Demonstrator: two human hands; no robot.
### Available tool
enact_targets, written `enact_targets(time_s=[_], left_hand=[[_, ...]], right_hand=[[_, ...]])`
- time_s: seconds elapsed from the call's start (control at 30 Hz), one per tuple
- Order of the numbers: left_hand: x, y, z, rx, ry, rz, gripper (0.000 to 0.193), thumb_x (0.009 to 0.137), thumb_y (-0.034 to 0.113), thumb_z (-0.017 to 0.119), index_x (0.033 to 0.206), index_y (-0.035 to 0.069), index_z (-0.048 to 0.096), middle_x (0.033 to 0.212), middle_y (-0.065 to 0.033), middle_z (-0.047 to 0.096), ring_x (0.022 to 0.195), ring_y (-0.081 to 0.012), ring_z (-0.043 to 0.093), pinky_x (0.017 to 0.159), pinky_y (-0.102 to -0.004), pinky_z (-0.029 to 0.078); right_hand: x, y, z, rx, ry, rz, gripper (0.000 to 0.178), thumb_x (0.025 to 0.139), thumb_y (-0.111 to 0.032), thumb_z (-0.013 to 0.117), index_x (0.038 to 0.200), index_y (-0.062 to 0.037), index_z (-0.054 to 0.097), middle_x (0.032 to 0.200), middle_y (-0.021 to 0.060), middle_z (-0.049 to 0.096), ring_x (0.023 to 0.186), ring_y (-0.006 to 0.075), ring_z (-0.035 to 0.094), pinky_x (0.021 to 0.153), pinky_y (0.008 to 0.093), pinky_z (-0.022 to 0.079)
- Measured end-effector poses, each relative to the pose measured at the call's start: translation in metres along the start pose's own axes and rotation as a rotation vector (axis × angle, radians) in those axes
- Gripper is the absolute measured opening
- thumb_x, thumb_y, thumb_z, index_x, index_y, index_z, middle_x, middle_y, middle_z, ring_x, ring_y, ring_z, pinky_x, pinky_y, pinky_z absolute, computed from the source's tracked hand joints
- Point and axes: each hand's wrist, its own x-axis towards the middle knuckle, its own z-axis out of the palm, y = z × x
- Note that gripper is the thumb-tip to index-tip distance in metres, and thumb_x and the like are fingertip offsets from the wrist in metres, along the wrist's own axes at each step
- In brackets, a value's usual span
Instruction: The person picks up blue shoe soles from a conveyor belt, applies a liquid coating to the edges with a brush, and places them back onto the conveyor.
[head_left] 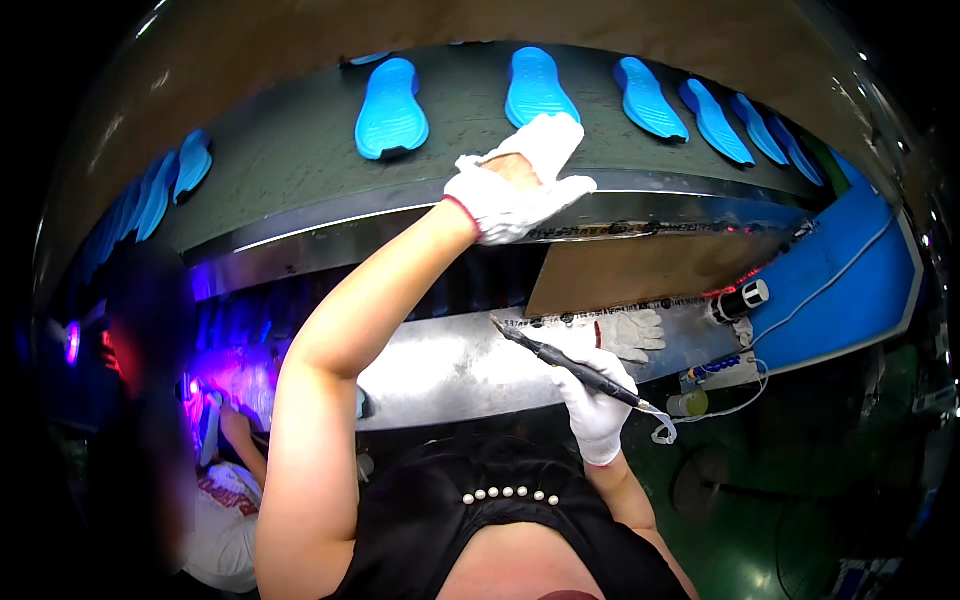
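Note:
My left hand [515, 185], in a white glove with a gap baring some skin, reaches over the conveyor's metal edge. Its fingers are stretched out and overlap the near end of a blue shoe insole [537, 85]; whether they touch it I cannot tell. My right hand [597, 405], also gloved, is closed around a black pen-shaped tool [575, 370] that looks like a soldering iron. The tool's thin tip points up and left over the metal bench [430, 375], and a pale cord trails from its back end. Another insole [392, 110] lies left of my left hand.
More blue insoles [650, 98] lie along the green conveyor belt [280, 150]. A loose white glove [632, 335], a brown board [640, 270] and a black-and-white cylinder [740, 300] are at the bench. A co-worker's hand [235, 428] is at the left, near purple light.

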Motion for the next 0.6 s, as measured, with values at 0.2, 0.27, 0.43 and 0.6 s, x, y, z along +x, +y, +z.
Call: enact_targets(time_s=[0.2, 0.27, 0.43, 0.6], left_hand=[[-0.034, -0.053, -0.088, 0.374, 0.346, 0.077, 0.045, 0.089, 0.026, 0.062, 0.126, 0.001, 0.057, 0.129, -0.0191, 0.056, 0.121, -0.0354, 0.051, 0.106, -0.0417, 0.038], [-0.061, -0.097, -0.133, 0.696, 0.284, -0.345, 0.050, 0.087, 0.028, 0.061, 0.130, 0.004, 0.054, 0.131, -0.0200, 0.054, 0.123, -0.0354, 0.048, 0.108, -0.0440, 0.034], [-0.213, -0.303, -0.259, 1.228, -0.163, -0.942, 0.040, 0.093, 0.021, 0.043, 0.127, 0.008, 0.059, 0.133, -0.0120, 0.057, 0.124, -0.0296, 0.052, 0.103, -0.0355, 0.041], [-0.304, -0.467, -0.258, 0.262, 0.567, -1.087, 0.034, 0.094, 0.031, 0.044, 0.099, 0.000, 0.057, 0.095, -0.0109, 0.056, 0.087, -0.0252, 0.047, 0.078, -0.0374, 0.041]], right_hand=[[0.012, -0.020, 0.011, 0.087, 0.135, 0.157, 0.017, 0.078, -0.003, 0.074, 0.093, 0.0021, 0.067, 0.074, 0.0004, 0.064, 0.061, 0.0027, 0.048, 0.056, 0.0180, 0.037], [0.007, -0.007, 0.012, -0.003, 0.054, 0.102, 0.020, 0.081, 0.000, 0.070, 0.100, 0.0052, 0.069, 0.084, 0.0076, 0.070, 0.069, 0.0105, 0.060, 0.063, 0.0236, 0.047], [0.008, -0.007, 0.029, 0.127, -0.046, 0.226, 0.021, 0.083, -0.001, 0.070, 0.104, 0.0024, 0.069, 0.090, 0.0098, 0.071, 0.077, 0.0141, 0.066, 0.069, 0.0257, 0.052], [0.012, 0.006, 0.045, 0.221, 0.011, 0.172, 0.024, 0.085, -0.008, 0.071, 0.108, -0.0022, 0.064, 0.095, 0.0040, 0.068, 0.084, 0.0101, 0.063, 0.077, 0.0257, 0.051]])
